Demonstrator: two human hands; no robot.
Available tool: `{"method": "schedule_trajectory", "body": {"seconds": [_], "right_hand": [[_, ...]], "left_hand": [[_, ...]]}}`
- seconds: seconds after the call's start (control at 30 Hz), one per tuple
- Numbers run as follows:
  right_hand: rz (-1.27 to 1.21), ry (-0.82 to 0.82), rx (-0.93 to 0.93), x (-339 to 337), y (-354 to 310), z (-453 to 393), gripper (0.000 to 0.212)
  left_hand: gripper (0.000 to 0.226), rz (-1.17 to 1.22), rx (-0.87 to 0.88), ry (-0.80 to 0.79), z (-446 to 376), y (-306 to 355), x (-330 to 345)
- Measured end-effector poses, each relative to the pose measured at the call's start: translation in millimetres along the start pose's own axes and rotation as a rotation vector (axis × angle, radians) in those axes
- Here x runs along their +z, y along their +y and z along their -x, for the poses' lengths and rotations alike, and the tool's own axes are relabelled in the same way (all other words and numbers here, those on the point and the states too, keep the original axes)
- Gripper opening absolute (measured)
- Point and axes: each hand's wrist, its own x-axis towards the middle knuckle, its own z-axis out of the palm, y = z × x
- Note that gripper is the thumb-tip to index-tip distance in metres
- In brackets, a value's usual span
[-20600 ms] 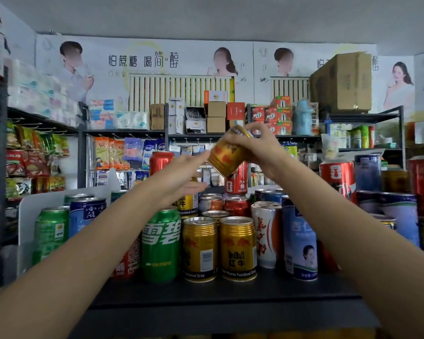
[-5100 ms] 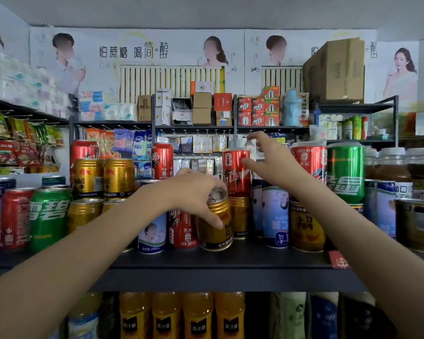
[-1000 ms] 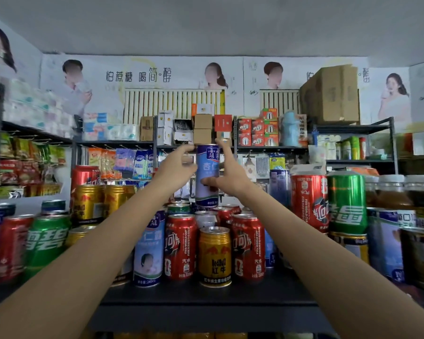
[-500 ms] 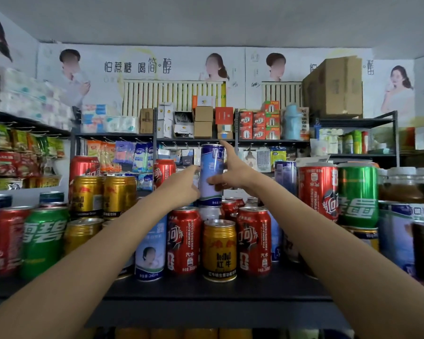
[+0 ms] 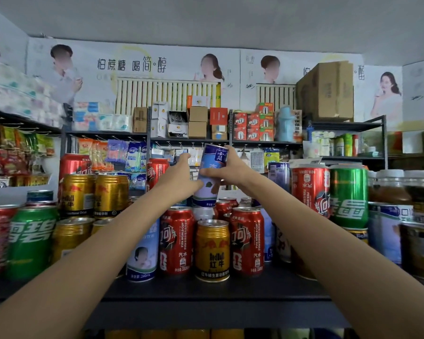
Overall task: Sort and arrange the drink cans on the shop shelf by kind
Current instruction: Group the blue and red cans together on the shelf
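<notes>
A tall blue-and-white can (image 5: 209, 177) stands slightly tilted on top of the cans at the back of the dark shelf (image 5: 206, 292). My left hand (image 5: 179, 176) grips its left side and my right hand (image 5: 230, 170) grips its right side. In front stand two red cola cans (image 5: 176, 241) (image 5: 247, 241) with a gold Red Bull can (image 5: 213, 250) between them. A blue-white milk can (image 5: 142, 255) sits left of them. My forearms hide parts of the lower cans.
Green Sprite cans (image 5: 31, 241) and gold cans (image 5: 93, 194) fill the shelf's left side. A stacked red can (image 5: 310, 189) and green can (image 5: 349, 194) stand at right, with jars (image 5: 389, 184) beyond. Snack racks and boxes line the far wall.
Both hands have stayed on the blue-and-white can; it now tilts a little, top to the right, and my left hand has closed further round its lower side.
</notes>
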Motion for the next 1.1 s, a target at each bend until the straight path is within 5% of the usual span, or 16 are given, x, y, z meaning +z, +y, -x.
{"method": "schedule_trajectory", "body": {"seconds": [0.17, 0.37, 0.63, 1.1], "right_hand": [[0.043, 0.090, -0.137, 7.3, -0.5, 0.2, 0.093], [-0.035, 0.143, -0.263, -17.0, -35.7, 22.6, 0.065], [0.250, -0.156, -0.086, -6.3, -35.8, 90.3, 0.064], [0.506, 0.102, -0.200, 54.5, 28.2, 98.5, 0.068]], "left_hand": [[0.064, -0.053, 0.027, 0.045, 5.6, -15.4, -17.8], [0.021, -0.080, 0.193, -0.001, 35.2, -38.4, -32.1], [0.034, -0.390, 0.289, -0.137, 58.6, -33.1, -20.3], [0.027, -0.418, 0.256, -0.123, 54.5, -30.0, -20.2]]}}
